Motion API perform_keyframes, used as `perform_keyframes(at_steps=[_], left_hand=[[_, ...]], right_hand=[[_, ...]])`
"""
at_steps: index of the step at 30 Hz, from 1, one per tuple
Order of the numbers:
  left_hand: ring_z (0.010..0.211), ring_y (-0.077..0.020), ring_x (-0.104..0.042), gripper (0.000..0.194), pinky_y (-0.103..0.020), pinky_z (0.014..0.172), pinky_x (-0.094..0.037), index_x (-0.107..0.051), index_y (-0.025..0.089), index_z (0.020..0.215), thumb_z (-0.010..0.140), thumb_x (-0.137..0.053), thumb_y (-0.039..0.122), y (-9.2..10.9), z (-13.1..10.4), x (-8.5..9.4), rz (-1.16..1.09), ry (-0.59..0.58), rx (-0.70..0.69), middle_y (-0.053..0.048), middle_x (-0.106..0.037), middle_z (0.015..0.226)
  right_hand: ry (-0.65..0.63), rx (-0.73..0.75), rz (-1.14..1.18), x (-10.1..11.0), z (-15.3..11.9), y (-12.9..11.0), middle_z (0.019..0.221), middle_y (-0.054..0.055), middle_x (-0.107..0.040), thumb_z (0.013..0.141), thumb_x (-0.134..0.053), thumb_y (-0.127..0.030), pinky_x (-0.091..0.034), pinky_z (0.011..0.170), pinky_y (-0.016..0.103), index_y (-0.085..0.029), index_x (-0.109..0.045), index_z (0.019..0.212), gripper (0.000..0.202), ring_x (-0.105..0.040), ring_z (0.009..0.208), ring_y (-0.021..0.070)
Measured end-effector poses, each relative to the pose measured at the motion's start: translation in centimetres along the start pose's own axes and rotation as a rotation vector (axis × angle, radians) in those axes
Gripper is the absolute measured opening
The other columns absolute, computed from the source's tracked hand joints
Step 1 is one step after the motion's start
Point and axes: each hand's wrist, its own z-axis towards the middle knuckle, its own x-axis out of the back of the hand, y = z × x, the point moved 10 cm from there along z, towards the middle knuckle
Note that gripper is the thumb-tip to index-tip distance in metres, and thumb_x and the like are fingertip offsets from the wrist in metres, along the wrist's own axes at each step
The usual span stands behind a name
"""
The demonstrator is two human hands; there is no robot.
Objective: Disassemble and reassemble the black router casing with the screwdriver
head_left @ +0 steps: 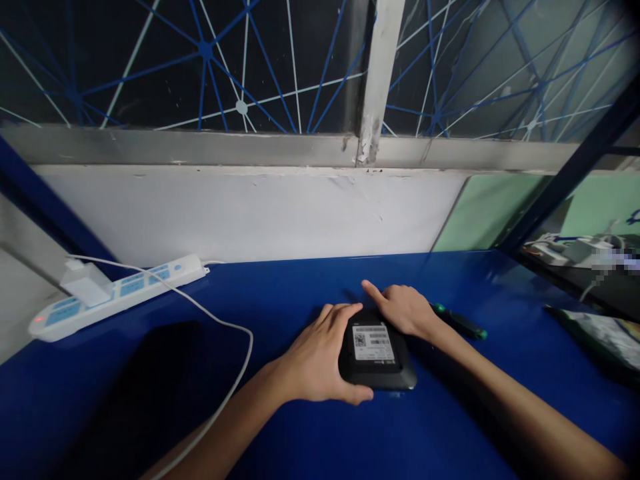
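A black device point(377, 377) with rounded corners lies on the blue table, its face with a white printed label turned up. My left hand point(325, 357) grips its left side, the thumb at the near edge and the fingers at the far edge. At the far right corner of the device is my right hand point(404, 308), its thumb stretched out and its other fingers curled; what they hold, if anything, is hidden. Just beyond my right wrist lies a green and black screwdriver point(465, 325), partly covered by the wrist.
On the left of the blue table point(240, 280) stands a white power strip point(135, 287) with a plugged-in white adapter point(87, 283). A white cable point(247, 360) crosses over my left forearm. A bag point(605, 340) lies at the right.
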Motion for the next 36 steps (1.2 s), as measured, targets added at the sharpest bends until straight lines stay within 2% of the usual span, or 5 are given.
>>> perform_keyframes(at_steps=[4,8,13,23,36], left_hand=[[0.131,-0.0426,-0.046,0.118,-0.06,0.107,-0.042,-0.031,0.024,0.15,0.052,-0.09,0.048,0.1,-0.2,0.0,-0.008,0.012,0.027,-0.015,-0.046,0.143],[0.131,-0.0407,-0.047,0.114,-0.057,0.108,-0.042,-0.033,0.023,0.146,0.051,-0.092,0.045,0.1,-0.3,0.3,-0.023,0.025,0.007,-0.014,-0.047,0.143],[0.13,-0.0397,-0.048,0.108,-0.057,0.105,-0.045,-0.035,0.026,0.142,0.052,-0.09,0.046,-0.7,-0.4,1.1,-0.031,0.07,0.015,-0.013,-0.046,0.141],[0.13,-0.0401,-0.046,0.108,-0.059,0.105,-0.044,-0.036,0.022,0.14,0.049,-0.091,0.042,-1.2,-0.3,1.7,-0.074,0.1,-0.022,-0.014,-0.044,0.139],[0.135,-0.041,-0.04,0.114,-0.059,0.11,-0.039,-0.026,0.024,0.145,0.053,-0.09,0.042,-0.6,-0.5,1.9,-0.083,0.143,-0.11,-0.015,-0.032,0.146]], right_hand=[[0.054,0.048,0.072,0.3,-0.4,0.0,0.069,0.013,-0.07,0.096,-0.016,-0.072,-0.047,0.069,0.039,-0.022,-0.062,0.059,0.078,-0.07,0.073,0.0293],[0.166,0.294,0.112,1.5,-1.5,-1.5,0.082,0.01,-0.071,0.101,-0.026,-0.062,-0.047,0.079,0.038,-0.021,-0.063,0.069,0.063,-0.066,0.079,0.0238],[0.08,0.609,0.237,1.8,-4.3,-3.7,0.11,0.01,-0.07,0.098,-0.047,-0.057,-0.05,0.095,0.044,-0.021,-0.064,0.113,0.043,-0.064,0.104,0.025],[-0.037,0.772,0.197,0.5,-6.8,-3.5,0.15,0.018,-0.046,0.066,-0.08,-0.066,-0.041,0.111,0.059,-0.023,-0.023,0.158,0.116,-0.048,0.134,0.0386],[-0.037,0.79,0.183,0.5,-7.5,-4.0,0.155,0.02,-0.032,0.071,-0.079,-0.059,-0.039,0.115,0.061,-0.024,-0.011,0.161,0.118,-0.043,0.14,0.0401]])
